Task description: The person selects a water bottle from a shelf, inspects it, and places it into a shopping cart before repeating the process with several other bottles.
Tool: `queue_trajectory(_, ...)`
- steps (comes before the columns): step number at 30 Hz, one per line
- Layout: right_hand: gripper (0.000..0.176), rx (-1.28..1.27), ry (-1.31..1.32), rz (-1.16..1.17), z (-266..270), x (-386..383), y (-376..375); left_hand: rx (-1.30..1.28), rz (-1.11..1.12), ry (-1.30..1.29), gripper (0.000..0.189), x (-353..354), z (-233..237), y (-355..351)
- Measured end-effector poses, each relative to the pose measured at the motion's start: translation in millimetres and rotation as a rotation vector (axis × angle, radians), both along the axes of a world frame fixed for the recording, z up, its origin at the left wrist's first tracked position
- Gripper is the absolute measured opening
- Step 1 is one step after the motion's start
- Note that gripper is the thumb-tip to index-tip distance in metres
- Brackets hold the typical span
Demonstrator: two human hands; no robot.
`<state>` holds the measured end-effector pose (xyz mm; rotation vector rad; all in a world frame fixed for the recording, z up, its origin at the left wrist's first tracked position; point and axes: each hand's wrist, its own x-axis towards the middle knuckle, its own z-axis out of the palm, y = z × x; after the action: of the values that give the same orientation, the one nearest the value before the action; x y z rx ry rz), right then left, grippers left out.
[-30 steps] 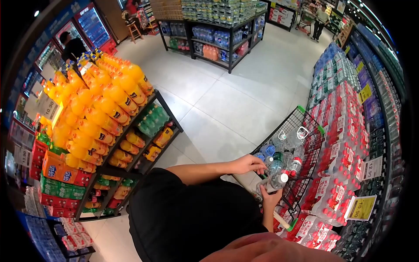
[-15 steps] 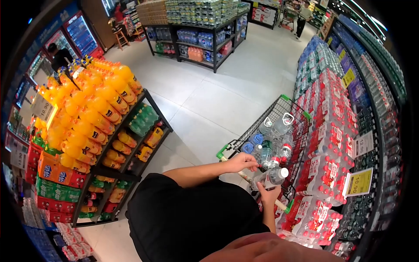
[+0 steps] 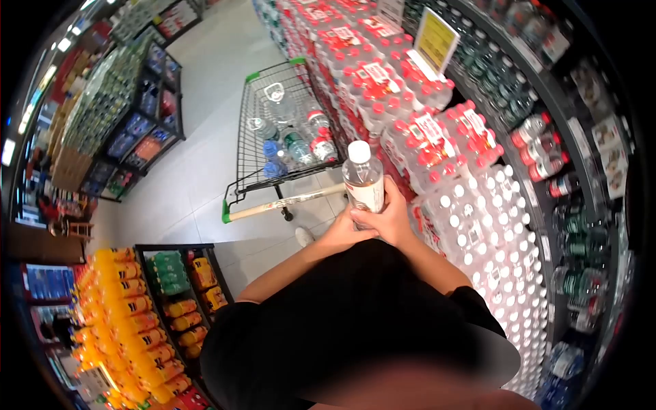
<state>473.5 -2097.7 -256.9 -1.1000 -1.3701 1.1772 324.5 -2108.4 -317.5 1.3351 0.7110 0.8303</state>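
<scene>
Since 1 s ago the bottle (image 3: 363,179) has come up from the cart. Then it lay tilted and low at the cart's near end, w/ one hand on it and the other reaching into the basket. Now it stands upright in front of the chest w/ both hands at it. The view has swung too, so the shelves show at a different angle. So the bottle is clear of the cart (image 3: 239,137) and carried by the person alone, w/ nothing else bearing it.

Grip: R hand (image 3: 395,220) wraps the lower half from the right, fingers curled round the label and clenched on it. L hand (image 3: 344,236) sits just below-left of that grip, pressed vs the base. Can't tell if its fingers close on the bottle or only prop it.

Bottle: clear plastic, white cap on, pale label w/ small print too fine to read, no dent seen.

Round the grip:
- Cart handle (image 3: 280,203) is just left, w/ the basket and other bottles beyond it.
- Red-cap packs (image 3: 424,130) are just right and above.
- White-cap packs (image 3: 492,219) are right and lower.
- Yellow price tag (image 3: 437,41) is well above.
</scene>
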Motion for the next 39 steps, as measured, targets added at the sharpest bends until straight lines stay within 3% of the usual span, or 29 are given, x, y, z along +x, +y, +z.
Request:
queue_trajectory(2, 0.061, -0.058, 0.175, -0.043, 0, 22, -8, 0.027, -0.062, 0.119, 0.065, 20, 14, -2)
queue_trajectory(9, 0.068, -0.025, 0.286, -0.173, 0, 85, -37, -0.024, -0.293, 0.262, 0.070, 72, 15, 0)
queue_trajectory(15, 0.067, -0.070, 0.621, -0.243, 3, 114, -37, 0.084, -0.446, 0.187, 0.064, 84, 35, 13)
queue_trajectory(16, 0.068, -0.039, 0.741, -0.220, 5, 116, -35, -0.028, -0.461, 0.046, 0.057, 83, 34, 12)
queue_trajectory(19, 0.068, 0.017, 0.873, -0.222, 13, 120, -31, -0.254, -0.195, -0.214, 0.049, 90, 23, 18)
queue_trajectory(20, 0.069, 0.019, 0.882, -0.197, 10, 125, -30, -0.221, -0.192, -0.265, 0.044, 89, 24, 25)
queue_trajectory(21, 0.070, 0.008, 0.902, -0.179, 9, 127, -29, -0.241, -0.026, -0.273, 0.028, 92, 25, 29)
queue_trajectory(23, 0.069, 0.029, 0.928, -0.220, 6, 130, -28, -0.112, -0.070, -0.282, 0.015, 81, 5, 52)
queue_trajectory(26, 0.066, 0.028, 0.897, -0.280, 18, 135, -22, -0.106, -0.132, -0.300, 0.019, 74, -16, 83)
queue_trajectory(29, 0.066, 0.072, 0.895, -0.340, 31, 137, -9, -0.129, -0.143, -0.235, 0.011, 87, 3, 97)
queue_trajectory(39, 0.063, 0.162, 0.844, -0.507, 41, 135, 11, -0.263, -0.350, -0.087, 0.022, 86, 5, 146)
